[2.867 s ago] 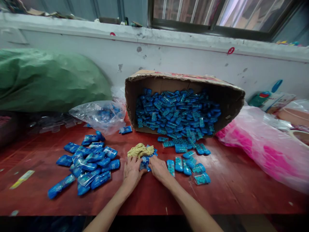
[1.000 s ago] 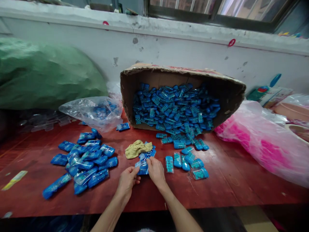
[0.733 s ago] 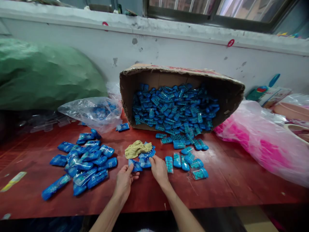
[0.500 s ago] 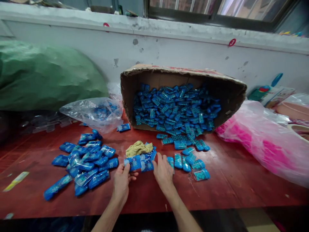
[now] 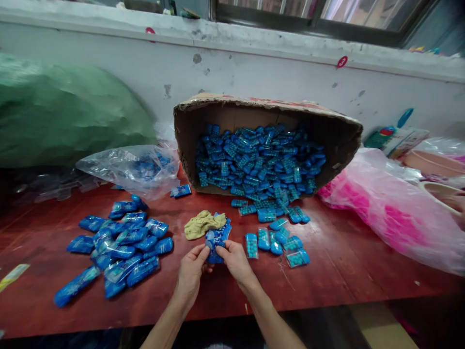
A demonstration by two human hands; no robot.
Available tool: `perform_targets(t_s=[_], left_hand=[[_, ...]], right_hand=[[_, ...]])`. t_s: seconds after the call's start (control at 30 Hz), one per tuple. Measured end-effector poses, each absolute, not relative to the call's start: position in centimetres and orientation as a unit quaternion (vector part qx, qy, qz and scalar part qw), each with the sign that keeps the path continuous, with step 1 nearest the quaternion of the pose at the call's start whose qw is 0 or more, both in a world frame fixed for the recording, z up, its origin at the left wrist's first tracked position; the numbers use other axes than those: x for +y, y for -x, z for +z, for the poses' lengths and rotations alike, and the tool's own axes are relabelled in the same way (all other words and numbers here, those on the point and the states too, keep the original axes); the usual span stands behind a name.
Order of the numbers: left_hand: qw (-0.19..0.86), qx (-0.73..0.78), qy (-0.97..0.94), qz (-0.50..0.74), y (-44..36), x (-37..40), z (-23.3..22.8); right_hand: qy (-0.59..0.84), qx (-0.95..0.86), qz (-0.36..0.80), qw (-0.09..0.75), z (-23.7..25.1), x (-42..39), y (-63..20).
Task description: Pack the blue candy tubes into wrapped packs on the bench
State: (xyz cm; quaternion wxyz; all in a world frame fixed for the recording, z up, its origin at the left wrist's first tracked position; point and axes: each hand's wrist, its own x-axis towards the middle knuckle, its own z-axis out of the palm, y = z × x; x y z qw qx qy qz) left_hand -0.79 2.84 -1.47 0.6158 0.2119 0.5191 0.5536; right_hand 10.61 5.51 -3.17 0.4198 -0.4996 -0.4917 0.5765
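Your left hand [image 5: 191, 271] has come back to meet your right hand [image 5: 235, 259]; both pinch one blue packet [image 5: 213, 252]. Keep that grip at its edges.

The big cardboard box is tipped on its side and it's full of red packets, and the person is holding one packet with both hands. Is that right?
Not quite. The head view shows the packets in the tipped cardboard box are blue, not red. The rest holds: the left hand and the right hand pinch one blue packet between them, above the red table.
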Motion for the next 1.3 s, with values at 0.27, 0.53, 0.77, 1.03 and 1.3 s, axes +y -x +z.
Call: perform_targets(t_s=[0.27, 0.53, 0.77, 1.03, 1.3], left_hand=[[0.608, 0.549, -0.228, 0.526, 0.4, 2.7, -1.8], [0.647, 0.524, -0.205, 0.516, 0.2, 3.0, -1.0], [0.664, 0.518, -0.203, 0.499, -0.2, 3.0, -0.7], [0.699, 0.513, -0.171, 0.469, 1.1, 2.6, -0.8], [0.713, 0.513, -0.095, 0.468, 1.2, 2.3, -1.1]], right_hand=[[0.527, -0.494, 0.53, 0.444, -3.2, 4.4, -10.5], [0.534, -0.505, 0.507, 0.451, -3.2, 3.9, -10.5], [0.528, -0.528, 0.496, 0.444, -2.9, 3.4, -10.6], [0.543, -0.627, 0.415, 0.373, -0.8, 3.5, -13.4], [0.731, -0.649, 0.158, 0.137, -0.9, 5.6, -16.5]])
